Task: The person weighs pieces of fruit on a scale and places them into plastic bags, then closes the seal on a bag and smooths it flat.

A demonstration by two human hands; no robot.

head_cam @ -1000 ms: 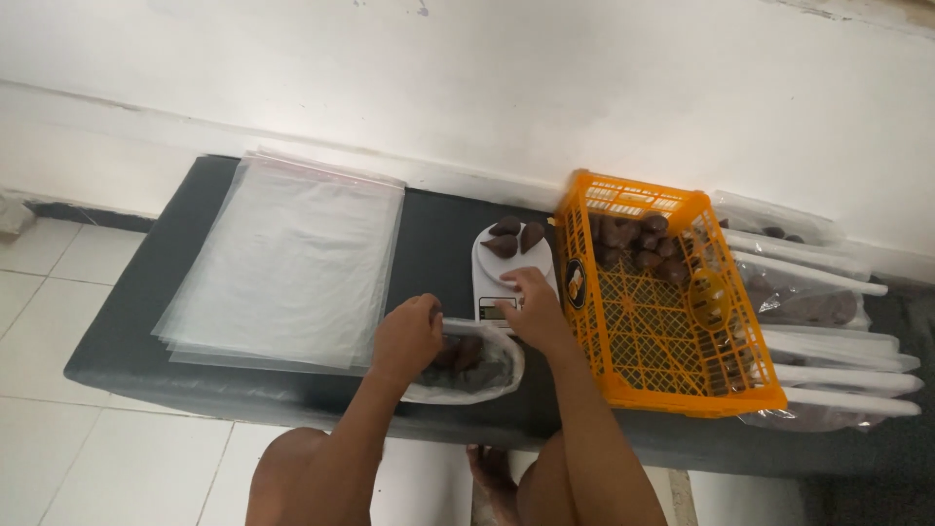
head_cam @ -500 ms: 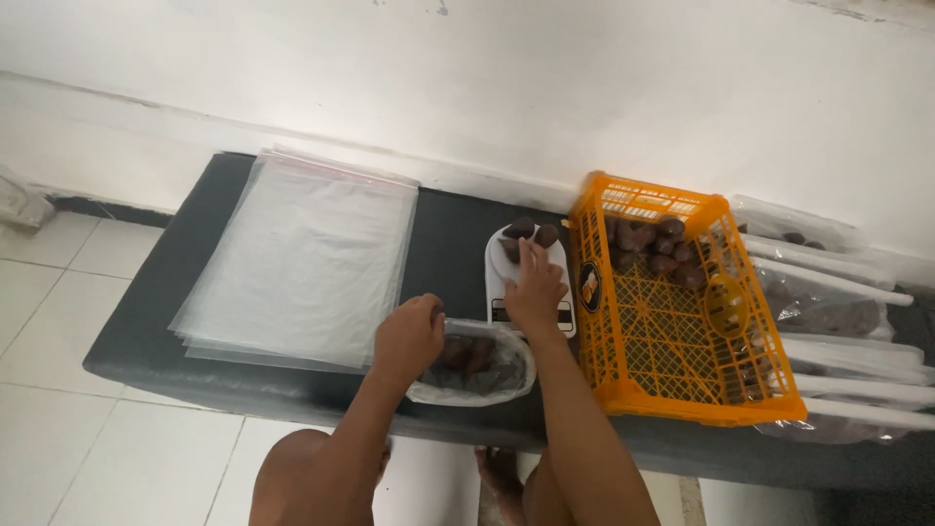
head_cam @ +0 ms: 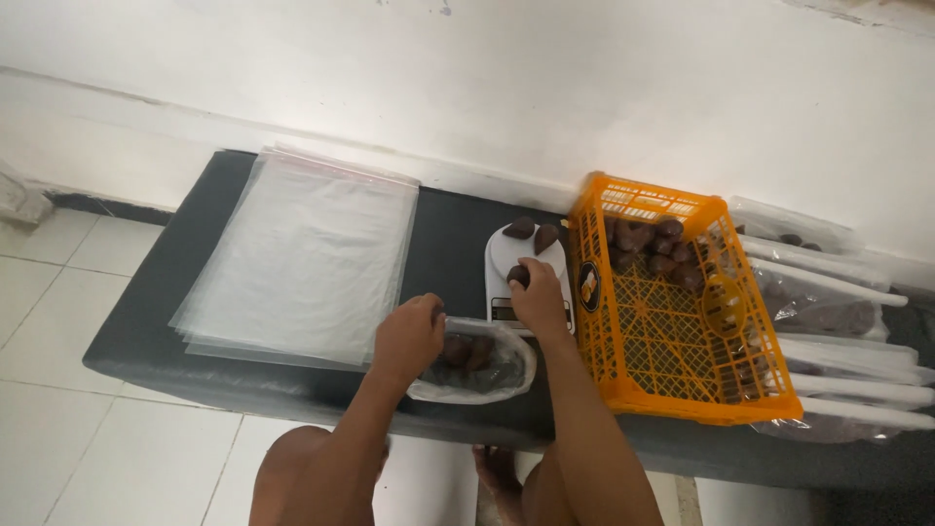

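I look down at a dark bench [head_cam: 146,351] that stands by a white wall. My left hand [head_cam: 409,336] is closed on the edge of a small clear bag [head_cam: 477,365]. The bag lies on the bench near the front edge, and it has some dark brown fruits inside.

My right hand [head_cam: 538,297] is just past the bag, over a small white scale [head_cam: 508,255]. Its fingers are curled around one dark brown fruit [head_cam: 519,276], and the fruit is right at the fingertips. I cannot tell if the fruit rests on the scale or is just above it. Two more brown fruits [head_cam: 532,232] sit at the far end of the scale, side by side.

Right next to the scale, on my right, is an orange basket [head_cam: 672,390] with holes in its sides. It touches the side of the scale, or nearly so. A pile of the same dark fruits [head_cam: 657,248] lies in the far end of the basket. The near part of the basket shows its bare bottom.

To my left is a flat stack of clear plastic bags [head_cam: 302,258]. It covers much of that end of the bench. On the far right, past the basket, are filled bags [head_cam: 828,312] with white strips along their tops. They lie one over the other.

My bare legs show under the front edge of the bench, and the floor [head_cam: 58,282] has pale tiles.
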